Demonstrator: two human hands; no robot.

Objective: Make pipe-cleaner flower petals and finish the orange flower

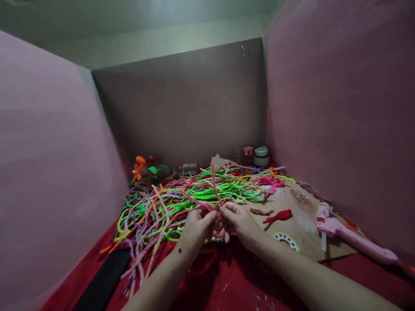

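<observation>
Both hands meet over the near edge of a heap of coloured pipe cleaners (181, 194). My left hand (197, 226) and my right hand (238, 221) each pinch a pink pipe cleaner (214, 183), whose ends rise up and away from the fingertips. Fingers of both hands are curled and pressed together. The heap is mostly green, pink, lilac and orange strands, spread over a red cloth (227, 280).
A pink glue gun (343, 235) lies on a brown board (308, 224) at the right, with a red folded piece (280, 215) and a white ring (285, 238). Small jars (261, 156) stand at the back. An orange pipe-cleaner flower (139, 167) stands back left. Pink walls close in both sides.
</observation>
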